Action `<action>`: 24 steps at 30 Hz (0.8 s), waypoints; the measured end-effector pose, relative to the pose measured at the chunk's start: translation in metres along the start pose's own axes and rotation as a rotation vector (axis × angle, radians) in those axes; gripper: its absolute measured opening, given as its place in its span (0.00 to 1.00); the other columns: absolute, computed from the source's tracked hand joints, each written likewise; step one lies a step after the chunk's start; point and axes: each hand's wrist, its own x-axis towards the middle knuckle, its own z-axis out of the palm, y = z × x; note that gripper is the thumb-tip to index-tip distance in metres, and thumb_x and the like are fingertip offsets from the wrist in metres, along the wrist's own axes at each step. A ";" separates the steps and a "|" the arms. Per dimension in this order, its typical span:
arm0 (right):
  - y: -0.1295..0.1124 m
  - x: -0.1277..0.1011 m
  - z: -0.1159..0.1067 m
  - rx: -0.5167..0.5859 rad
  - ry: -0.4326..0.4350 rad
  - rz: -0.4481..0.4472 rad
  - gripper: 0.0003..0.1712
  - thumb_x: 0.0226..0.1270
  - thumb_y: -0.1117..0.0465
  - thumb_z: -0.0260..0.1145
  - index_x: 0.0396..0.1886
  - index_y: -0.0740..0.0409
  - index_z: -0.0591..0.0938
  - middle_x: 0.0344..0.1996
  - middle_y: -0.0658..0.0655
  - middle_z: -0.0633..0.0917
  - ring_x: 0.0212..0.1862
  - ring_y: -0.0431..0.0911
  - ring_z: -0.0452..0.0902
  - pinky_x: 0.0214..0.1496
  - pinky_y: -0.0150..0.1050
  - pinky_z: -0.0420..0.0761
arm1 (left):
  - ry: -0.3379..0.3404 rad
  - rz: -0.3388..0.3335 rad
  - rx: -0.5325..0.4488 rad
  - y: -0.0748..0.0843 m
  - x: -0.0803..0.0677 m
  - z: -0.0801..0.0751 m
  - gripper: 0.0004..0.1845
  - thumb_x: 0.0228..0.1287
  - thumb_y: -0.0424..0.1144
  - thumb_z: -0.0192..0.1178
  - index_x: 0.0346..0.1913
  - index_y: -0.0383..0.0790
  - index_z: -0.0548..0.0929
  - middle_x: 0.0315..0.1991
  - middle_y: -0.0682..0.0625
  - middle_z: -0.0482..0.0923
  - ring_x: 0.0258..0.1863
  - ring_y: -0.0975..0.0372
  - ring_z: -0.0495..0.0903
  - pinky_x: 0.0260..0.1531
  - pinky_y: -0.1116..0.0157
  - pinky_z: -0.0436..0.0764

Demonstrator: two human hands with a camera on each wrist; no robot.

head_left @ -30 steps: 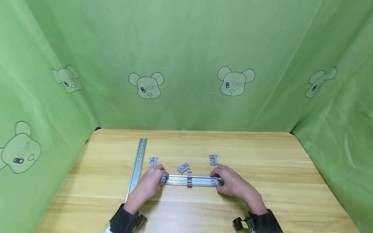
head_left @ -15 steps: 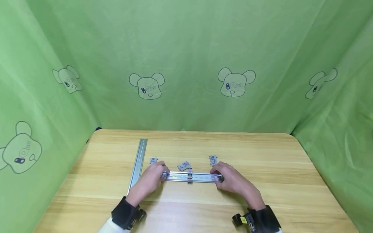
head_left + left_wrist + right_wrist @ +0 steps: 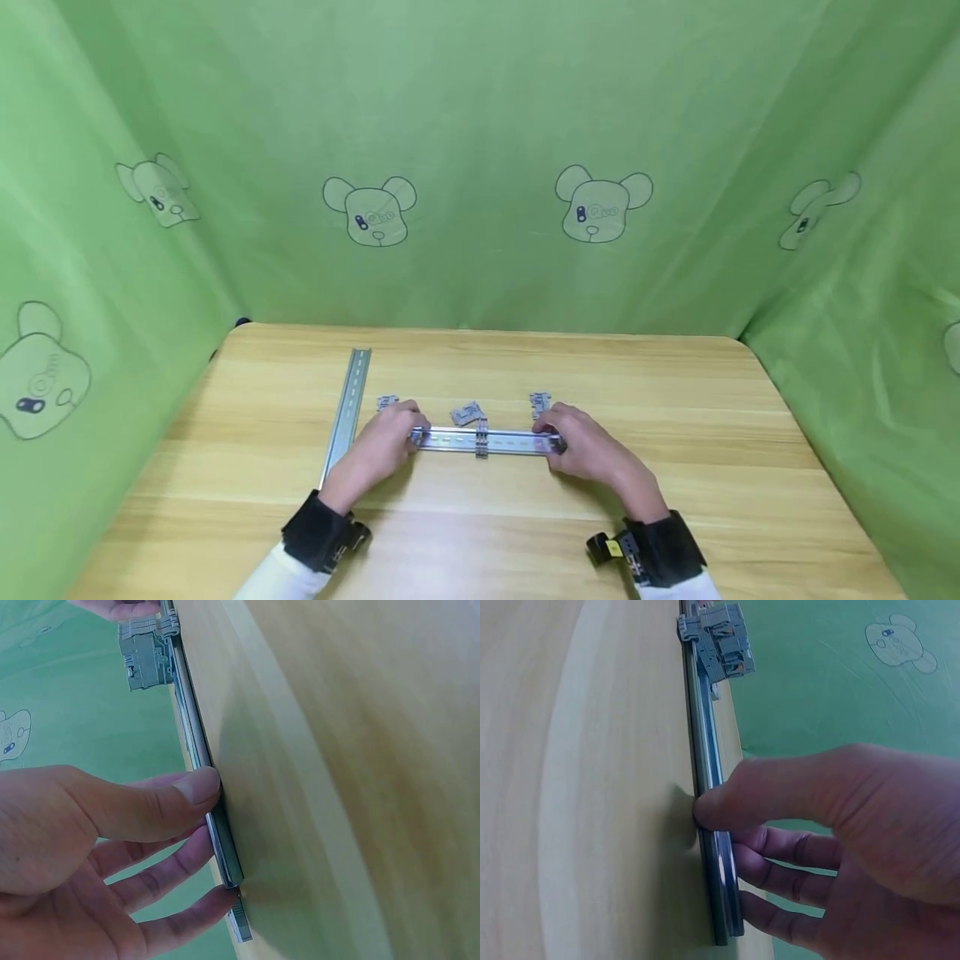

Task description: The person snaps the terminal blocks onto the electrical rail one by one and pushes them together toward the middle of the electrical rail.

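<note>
from my end i see the left hand with its fingers clamped on the rail near one end, thumb on the near edge; the right hand pinches it likewise near the other. the rail runs crosswise between both sets of fingers, a gray stack seated across it about midway. just beyond the left fingers i have the left block, just beyond the right fingers the right block, between those the middle block. left of the left fingers, a second rail lies on the counter.
</note>
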 end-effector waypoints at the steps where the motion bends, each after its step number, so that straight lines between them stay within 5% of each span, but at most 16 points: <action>1: 0.000 0.001 0.000 -0.009 -0.005 0.006 0.24 0.49 0.73 0.76 0.49 0.62 0.85 0.43 0.54 0.83 0.45 0.49 0.78 0.48 0.45 0.84 | 0.005 0.006 0.002 0.001 0.000 -0.001 0.19 0.45 0.17 0.73 0.41 0.35 0.89 0.41 0.45 0.84 0.43 0.52 0.84 0.49 0.58 0.87; 8: -0.011 0.007 -0.019 -0.032 -0.062 0.034 0.24 0.55 0.72 0.77 0.53 0.63 0.83 0.47 0.58 0.82 0.47 0.52 0.79 0.49 0.46 0.84 | 0.003 -0.009 -0.018 0.002 -0.004 -0.009 0.25 0.46 0.18 0.73 0.51 0.33 0.86 0.48 0.42 0.84 0.48 0.50 0.83 0.53 0.56 0.85; 12: -0.027 0.021 -0.040 -0.055 -0.066 -0.034 0.24 0.58 0.72 0.74 0.55 0.65 0.82 0.51 0.63 0.82 0.52 0.58 0.80 0.54 0.50 0.85 | 0.068 -0.074 0.002 0.001 -0.011 -0.030 0.28 0.52 0.24 0.74 0.60 0.34 0.83 0.56 0.41 0.80 0.55 0.49 0.80 0.57 0.54 0.83; 18: -0.054 0.069 -0.055 -0.144 -0.048 -0.199 0.28 0.60 0.69 0.75 0.61 0.60 0.79 0.61 0.63 0.79 0.61 0.58 0.77 0.61 0.52 0.83 | 0.125 -0.325 0.114 -0.006 -0.039 -0.065 0.37 0.61 0.40 0.74 0.71 0.33 0.72 0.61 0.34 0.74 0.58 0.43 0.75 0.51 0.48 0.84; 24: -0.092 0.135 -0.047 -0.252 -0.106 -0.403 0.35 0.58 0.69 0.76 0.66 0.54 0.77 0.64 0.60 0.77 0.65 0.54 0.73 0.67 0.46 0.78 | 0.063 -0.628 0.010 -0.006 -0.084 -0.076 0.46 0.68 0.45 0.69 0.77 0.27 0.56 0.64 0.23 0.66 0.57 0.36 0.72 0.45 0.44 0.85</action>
